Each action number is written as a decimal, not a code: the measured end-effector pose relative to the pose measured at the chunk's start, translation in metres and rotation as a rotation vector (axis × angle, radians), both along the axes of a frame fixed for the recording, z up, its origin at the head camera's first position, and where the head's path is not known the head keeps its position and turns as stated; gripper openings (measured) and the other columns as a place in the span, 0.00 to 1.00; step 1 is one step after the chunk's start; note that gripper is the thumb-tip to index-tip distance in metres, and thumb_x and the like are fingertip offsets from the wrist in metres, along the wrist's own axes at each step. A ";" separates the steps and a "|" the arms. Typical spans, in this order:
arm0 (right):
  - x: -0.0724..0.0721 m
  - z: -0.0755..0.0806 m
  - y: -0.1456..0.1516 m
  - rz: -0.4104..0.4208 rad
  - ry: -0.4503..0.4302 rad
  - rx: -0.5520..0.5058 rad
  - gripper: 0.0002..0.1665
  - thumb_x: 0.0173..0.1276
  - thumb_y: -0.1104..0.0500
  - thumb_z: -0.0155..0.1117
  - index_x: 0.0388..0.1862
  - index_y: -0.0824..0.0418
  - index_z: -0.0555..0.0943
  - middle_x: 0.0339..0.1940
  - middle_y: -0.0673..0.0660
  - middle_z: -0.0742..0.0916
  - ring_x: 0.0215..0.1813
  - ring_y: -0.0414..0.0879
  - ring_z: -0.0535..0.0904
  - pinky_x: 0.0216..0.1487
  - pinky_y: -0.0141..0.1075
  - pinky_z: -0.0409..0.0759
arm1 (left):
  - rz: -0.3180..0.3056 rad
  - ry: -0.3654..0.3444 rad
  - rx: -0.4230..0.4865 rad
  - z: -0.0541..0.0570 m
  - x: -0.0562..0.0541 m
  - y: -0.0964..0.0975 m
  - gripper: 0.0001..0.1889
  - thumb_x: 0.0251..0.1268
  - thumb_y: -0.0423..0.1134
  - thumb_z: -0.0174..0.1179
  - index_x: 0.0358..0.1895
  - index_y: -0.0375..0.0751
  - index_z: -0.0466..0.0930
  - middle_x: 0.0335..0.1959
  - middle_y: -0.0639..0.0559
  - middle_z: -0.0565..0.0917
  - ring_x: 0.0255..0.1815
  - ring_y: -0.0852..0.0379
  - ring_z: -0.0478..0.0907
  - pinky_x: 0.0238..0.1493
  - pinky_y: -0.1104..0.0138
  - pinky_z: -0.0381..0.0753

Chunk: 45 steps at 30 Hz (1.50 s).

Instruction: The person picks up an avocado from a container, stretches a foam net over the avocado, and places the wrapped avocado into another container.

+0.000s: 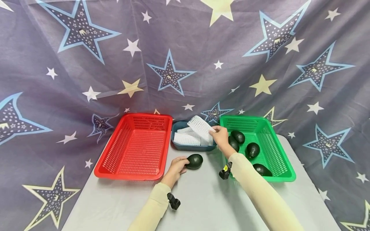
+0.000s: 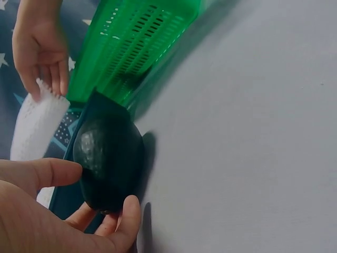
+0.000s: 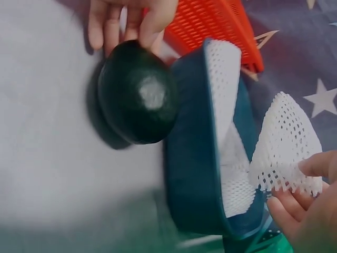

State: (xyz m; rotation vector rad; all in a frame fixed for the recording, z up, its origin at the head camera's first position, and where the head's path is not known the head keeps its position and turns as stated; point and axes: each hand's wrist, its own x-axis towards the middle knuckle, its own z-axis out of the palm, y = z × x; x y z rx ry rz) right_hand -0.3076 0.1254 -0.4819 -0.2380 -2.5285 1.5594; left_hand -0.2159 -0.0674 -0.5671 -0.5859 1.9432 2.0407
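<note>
My left hand grips a dark green avocado by one end, thumb on one side and fingers under the other, over the table in front of the blue tub. In the left wrist view the avocado shows whole beyond the fingertips. My right hand pinches a white foam net sleeve by its edge, lifted above the dark blue tub. Seen from the right wrist, the sleeve hangs between thumb and fingers. More white foam net sleeves lie inside the tub.
A red plastic basket with nothing in it stands left of the tub. At the right, a green basket holds several avocados. Behind the table hangs a star-patterned cloth. Both forearms reach across the pale tabletop.
</note>
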 end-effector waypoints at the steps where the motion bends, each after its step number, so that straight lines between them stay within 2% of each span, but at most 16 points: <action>1: 0.001 0.002 0.001 0.002 0.000 -0.021 0.12 0.65 0.65 0.68 0.46 0.71 0.86 0.42 0.67 0.87 0.40 0.49 0.79 0.37 0.33 0.76 | 0.002 0.001 -0.001 0.000 0.000 0.000 0.23 0.61 0.30 0.60 0.62 0.33 0.78 0.46 0.48 0.83 0.46 0.53 0.76 0.51 0.59 0.83; 7: 0.006 0.007 0.006 0.030 -0.024 -0.200 0.13 0.66 0.68 0.67 0.48 0.73 0.85 0.34 0.57 0.87 0.31 0.36 0.77 0.34 0.26 0.79 | 0.016 0.005 -0.009 0.001 0.000 0.001 0.23 0.61 0.30 0.60 0.61 0.33 0.79 0.42 0.51 0.81 0.42 0.56 0.75 0.47 0.62 0.82; 12: 0.012 0.012 0.011 0.060 -0.056 -0.309 0.15 0.68 0.68 0.66 0.52 0.74 0.83 0.37 0.58 0.88 0.33 0.38 0.81 0.32 0.24 0.81 | 0.049 0.048 -0.037 0.003 -0.002 0.003 0.23 0.59 0.28 0.60 0.60 0.29 0.78 0.38 0.52 0.79 0.36 0.59 0.71 0.41 0.67 0.76; 15: 0.018 0.016 0.014 0.082 -0.087 -0.341 0.17 0.69 0.67 0.66 0.54 0.73 0.82 0.41 0.60 0.88 0.36 0.40 0.82 0.34 0.25 0.82 | 0.068 0.093 -0.068 0.006 -0.002 0.004 0.25 0.57 0.28 0.60 0.61 0.26 0.76 0.47 0.43 0.81 0.42 0.53 0.74 0.49 0.63 0.75; 18: 0.024 0.020 0.017 0.110 -0.126 -0.347 0.17 0.70 0.65 0.67 0.56 0.70 0.82 0.42 0.57 0.88 0.39 0.39 0.82 0.37 0.26 0.83 | 0.071 0.135 -0.061 0.014 0.000 0.004 0.28 0.58 0.30 0.61 0.64 0.27 0.74 0.60 0.35 0.77 0.56 0.46 0.74 0.62 0.56 0.74; 20: 0.030 0.022 0.018 0.140 -0.153 -0.350 0.18 0.70 0.64 0.67 0.57 0.69 0.82 0.41 0.53 0.87 0.39 0.38 0.81 0.40 0.28 0.84 | 0.055 0.174 -0.020 0.023 0.000 0.004 0.30 0.60 0.33 0.62 0.67 0.29 0.71 0.65 0.32 0.74 0.63 0.43 0.72 0.68 0.52 0.71; 22: 0.035 0.023 0.020 0.185 -0.172 -0.358 0.20 0.71 0.64 0.67 0.59 0.69 0.81 0.40 0.51 0.86 0.40 0.38 0.81 0.43 0.29 0.84 | 0.033 0.222 0.079 0.034 -0.001 0.004 0.32 0.64 0.36 0.62 0.71 0.31 0.67 0.68 0.32 0.72 0.67 0.43 0.70 0.73 0.49 0.67; 25: 0.044 0.023 0.020 0.252 -0.185 -0.374 0.21 0.71 0.65 0.66 0.61 0.70 0.80 0.40 0.50 0.86 0.40 0.37 0.81 0.44 0.30 0.84 | -0.004 0.290 0.247 0.048 -0.004 0.004 0.35 0.68 0.39 0.63 0.74 0.31 0.60 0.67 0.34 0.72 0.67 0.47 0.72 0.76 0.45 0.63; 27: 0.049 0.022 0.019 0.295 -0.187 -0.381 0.22 0.71 0.65 0.65 0.62 0.71 0.79 0.42 0.51 0.86 0.40 0.38 0.81 0.44 0.30 0.84 | -0.011 0.308 0.350 0.057 -0.006 0.004 0.39 0.68 0.37 0.63 0.77 0.30 0.53 0.64 0.37 0.73 0.63 0.51 0.74 0.77 0.44 0.63; 29: 0.054 0.019 0.018 0.332 -0.188 -0.383 0.22 0.71 0.65 0.65 0.62 0.71 0.79 0.43 0.52 0.87 0.41 0.38 0.82 0.44 0.30 0.85 | -0.017 0.307 0.395 0.062 -0.007 0.002 0.40 0.69 0.36 0.63 0.78 0.29 0.50 0.60 0.41 0.77 0.57 0.56 0.78 0.76 0.46 0.66; 31: 0.058 0.016 0.018 0.357 -0.191 -0.382 0.22 0.71 0.64 0.64 0.62 0.71 0.79 0.44 0.53 0.87 0.42 0.38 0.83 0.44 0.30 0.85 | -0.026 0.292 0.415 0.064 -0.008 -0.001 0.38 0.70 0.33 0.62 0.77 0.29 0.53 0.55 0.46 0.80 0.51 0.60 0.80 0.72 0.50 0.72; 34: 0.063 0.011 0.017 0.365 -0.192 -0.380 0.23 0.71 0.64 0.65 0.63 0.70 0.79 0.44 0.53 0.88 0.41 0.38 0.83 0.42 0.30 0.84 | -0.049 0.273 0.395 0.063 -0.008 -0.004 0.28 0.70 0.29 0.60 0.72 0.29 0.65 0.49 0.53 0.85 0.45 0.64 0.83 0.61 0.59 0.81; 36: 0.067 0.006 0.016 0.349 -0.196 -0.396 0.23 0.71 0.64 0.65 0.64 0.70 0.78 0.42 0.52 0.88 0.40 0.38 0.84 0.41 0.29 0.84 | -0.049 0.267 0.376 0.060 -0.008 -0.004 0.25 0.70 0.28 0.60 0.68 0.29 0.70 0.46 0.55 0.86 0.43 0.65 0.84 0.53 0.64 0.84; 39: 0.070 0.000 0.014 0.317 -0.203 -0.445 0.25 0.71 0.65 0.66 0.64 0.73 0.77 0.39 0.52 0.87 0.38 0.38 0.84 0.39 0.29 0.85 | -0.023 0.269 0.367 0.057 -0.007 -0.004 0.25 0.69 0.27 0.60 0.68 0.28 0.70 0.48 0.51 0.87 0.43 0.64 0.85 0.48 0.68 0.84; 42: 0.075 -0.007 0.010 0.271 -0.222 -0.493 0.24 0.70 0.65 0.66 0.62 0.76 0.77 0.38 0.53 0.87 0.36 0.38 0.84 0.38 0.31 0.87 | 0.011 0.278 0.361 0.055 -0.006 -0.002 0.26 0.70 0.26 0.59 0.69 0.27 0.69 0.58 0.39 0.84 0.45 0.62 0.85 0.48 0.69 0.84; 45: 0.079 -0.011 0.008 0.238 -0.232 -0.510 0.22 0.71 0.65 0.66 0.59 0.77 0.78 0.40 0.55 0.88 0.35 0.38 0.84 0.37 0.32 0.87 | 0.037 0.281 0.358 0.053 -0.006 -0.001 0.26 0.70 0.26 0.59 0.70 0.27 0.68 0.63 0.34 0.80 0.45 0.62 0.85 0.48 0.69 0.85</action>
